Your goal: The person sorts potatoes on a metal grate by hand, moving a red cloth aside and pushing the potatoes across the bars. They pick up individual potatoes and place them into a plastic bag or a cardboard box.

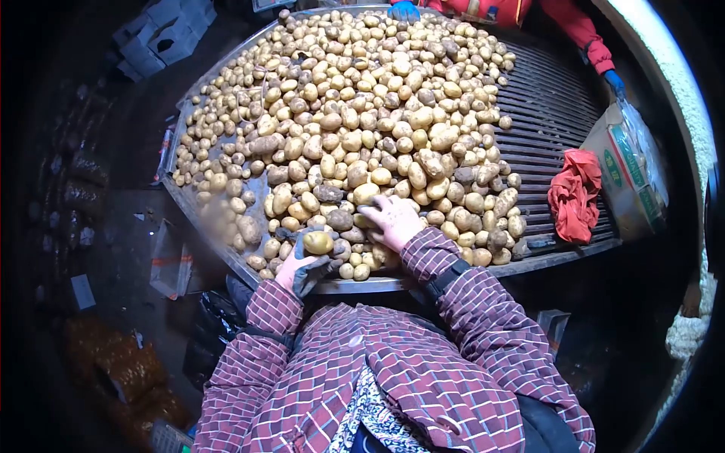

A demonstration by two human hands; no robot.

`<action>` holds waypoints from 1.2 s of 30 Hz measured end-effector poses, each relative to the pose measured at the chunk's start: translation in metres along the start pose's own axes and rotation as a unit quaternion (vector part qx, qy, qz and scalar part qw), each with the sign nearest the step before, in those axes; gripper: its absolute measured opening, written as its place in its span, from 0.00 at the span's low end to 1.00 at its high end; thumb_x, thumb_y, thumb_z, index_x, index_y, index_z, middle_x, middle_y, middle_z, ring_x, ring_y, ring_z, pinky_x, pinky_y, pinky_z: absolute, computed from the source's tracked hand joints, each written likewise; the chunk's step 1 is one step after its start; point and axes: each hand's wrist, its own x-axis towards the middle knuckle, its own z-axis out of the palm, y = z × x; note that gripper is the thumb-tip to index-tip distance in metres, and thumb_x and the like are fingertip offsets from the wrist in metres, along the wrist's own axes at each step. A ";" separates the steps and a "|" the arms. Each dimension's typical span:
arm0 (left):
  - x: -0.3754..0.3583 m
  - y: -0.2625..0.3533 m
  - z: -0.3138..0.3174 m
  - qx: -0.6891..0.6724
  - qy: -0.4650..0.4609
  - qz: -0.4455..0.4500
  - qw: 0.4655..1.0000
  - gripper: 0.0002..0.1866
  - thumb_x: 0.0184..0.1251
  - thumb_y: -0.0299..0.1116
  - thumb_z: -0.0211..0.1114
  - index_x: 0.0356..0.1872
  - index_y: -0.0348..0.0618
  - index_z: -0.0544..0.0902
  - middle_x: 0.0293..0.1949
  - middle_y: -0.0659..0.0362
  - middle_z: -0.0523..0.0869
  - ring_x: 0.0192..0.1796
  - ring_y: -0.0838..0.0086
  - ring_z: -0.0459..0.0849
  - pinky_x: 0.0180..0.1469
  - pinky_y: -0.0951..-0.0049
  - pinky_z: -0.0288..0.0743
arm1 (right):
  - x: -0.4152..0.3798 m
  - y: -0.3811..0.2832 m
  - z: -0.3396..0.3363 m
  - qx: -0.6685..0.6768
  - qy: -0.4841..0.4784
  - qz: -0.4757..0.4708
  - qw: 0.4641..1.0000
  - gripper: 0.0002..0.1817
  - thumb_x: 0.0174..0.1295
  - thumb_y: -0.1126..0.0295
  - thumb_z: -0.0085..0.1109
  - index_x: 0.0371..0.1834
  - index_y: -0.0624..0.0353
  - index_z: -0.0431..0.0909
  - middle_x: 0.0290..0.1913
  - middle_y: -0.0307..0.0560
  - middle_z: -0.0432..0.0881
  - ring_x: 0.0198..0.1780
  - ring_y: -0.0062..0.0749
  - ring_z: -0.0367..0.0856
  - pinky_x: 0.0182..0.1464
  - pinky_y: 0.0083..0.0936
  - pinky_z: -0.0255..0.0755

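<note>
My left hand [300, 266], in a glove with grey fingers, is at the near edge of a large heap of potatoes [347, 113]. It grips a yellowish potato [318, 242], raised just above the others. To its right, my right hand [396, 221] reaches into the heap with its fingers bent over a potato [363, 220], partly hidden under them. Close by lie a large pale potato [366, 193] and a darker, dirt-covered potato [340, 220].
The heap lies on a metal-edged slatted table [547, 98]. A red cloth [575, 195] and a cardboard box [623, 170] with plastic sit at right. Opposite, a person in red sleeves [566, 26] wears blue gloves. White boxes [168, 38] stand at far left.
</note>
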 end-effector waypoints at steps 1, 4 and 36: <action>-0.005 0.010 0.006 -0.023 -0.001 0.002 1.000 0.35 0.57 0.24 0.67 0.66 0.53 0.64 0.59 0.54 0.75 0.57 0.62 0.79 0.54 0.58 0.79 | -0.001 0.000 -0.008 0.001 0.011 0.054 0.998 0.27 0.45 0.57 0.68 0.52 0.45 0.76 0.46 0.48 0.73 0.49 0.42 0.73 0.50 0.46 0.68; -0.020 0.024 -0.004 -0.052 0.021 0.037 0.998 0.27 0.61 0.33 0.68 0.61 0.51 0.68 0.59 0.54 0.74 0.59 0.61 0.77 0.54 0.61 0.79 | -0.008 0.011 -0.047 -0.189 0.082 0.119 0.971 0.21 0.45 0.58 0.67 0.46 0.44 0.79 0.41 0.43 0.75 0.46 0.41 0.75 0.44 0.39 0.68; 0.024 -0.025 0.043 0.971 -0.060 -0.012 0.230 0.13 0.62 0.34 0.55 0.43 0.44 0.84 0.45 0.59 0.79 0.50 0.62 0.73 0.51 0.57 0.65 | -0.009 -0.008 -0.001 0.362 -0.014 0.072 0.929 0.14 0.56 0.60 0.60 0.42 0.54 0.84 0.41 0.46 0.82 0.43 0.36 0.83 0.43 0.29 0.76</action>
